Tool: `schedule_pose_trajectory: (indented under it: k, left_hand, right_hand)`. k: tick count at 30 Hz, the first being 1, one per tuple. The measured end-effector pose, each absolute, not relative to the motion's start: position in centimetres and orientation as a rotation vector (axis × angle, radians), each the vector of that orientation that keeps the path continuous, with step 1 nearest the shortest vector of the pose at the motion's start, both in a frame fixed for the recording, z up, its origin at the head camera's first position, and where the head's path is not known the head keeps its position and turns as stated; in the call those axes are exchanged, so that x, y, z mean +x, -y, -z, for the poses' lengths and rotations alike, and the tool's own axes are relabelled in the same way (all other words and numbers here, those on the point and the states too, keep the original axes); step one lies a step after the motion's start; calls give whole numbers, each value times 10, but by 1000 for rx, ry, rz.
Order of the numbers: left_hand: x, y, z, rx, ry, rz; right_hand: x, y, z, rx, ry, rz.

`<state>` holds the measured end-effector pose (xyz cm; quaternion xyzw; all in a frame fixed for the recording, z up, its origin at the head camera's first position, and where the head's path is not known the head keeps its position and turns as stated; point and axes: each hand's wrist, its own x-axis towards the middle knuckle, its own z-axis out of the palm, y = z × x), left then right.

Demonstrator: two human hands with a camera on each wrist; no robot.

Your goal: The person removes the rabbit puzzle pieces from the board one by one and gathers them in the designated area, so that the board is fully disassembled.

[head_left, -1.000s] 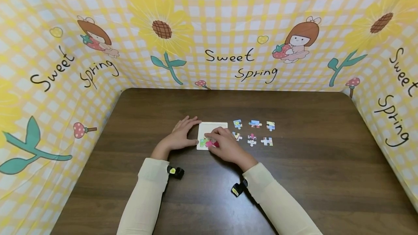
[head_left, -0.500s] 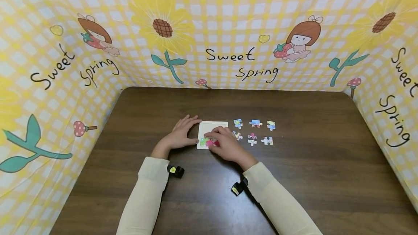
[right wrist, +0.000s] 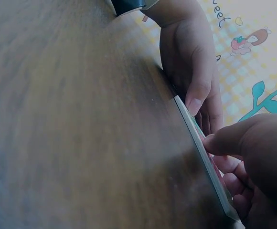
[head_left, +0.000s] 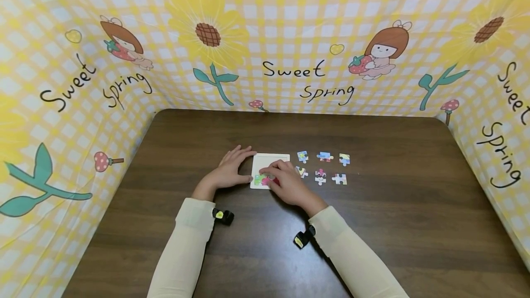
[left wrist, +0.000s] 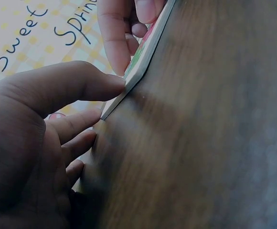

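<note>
A small white puzzle tray (head_left: 271,158) lies flat on the table, with green and pink-red jigsaw pieces (head_left: 258,180) along its near side. At its left edge my left hand (head_left: 227,173) steadies it, thumb and forefinger fairly straight and touching the rim (left wrist: 129,83). My right hand (head_left: 286,184) reaches over the tray from the right. Its bent forefinger and thumb sit on a pink-red puzzle piece (right wrist: 207,143) at the near side, the other fingers curled. That hand hides the tray's right part and much of the piece.
Several loose jigsaw pieces lie in two rows right of the tray, among them a blue-and-red piece (head_left: 325,156) and a pink-and-white piece (head_left: 320,177). The brown wooden table (head_left: 393,206) is bordered by a yellow checked cloth (head_left: 290,22) behind and at both sides.
My right thumb has shifted slightly right along the near-side pieces, while the forefinger stays in place. The left hand keeps its position at the tray. The head view has tilted slightly.
</note>
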<state>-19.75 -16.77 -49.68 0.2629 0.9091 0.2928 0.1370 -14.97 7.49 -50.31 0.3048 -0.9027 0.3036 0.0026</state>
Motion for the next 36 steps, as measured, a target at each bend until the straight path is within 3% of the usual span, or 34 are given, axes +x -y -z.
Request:
schedule_pose_trajectory:
  k: [36]
  left_hand:
    - [-198,166,497,729,-2627,-840]
  right_hand:
    - [-148,-73,503,856,2813,-991]
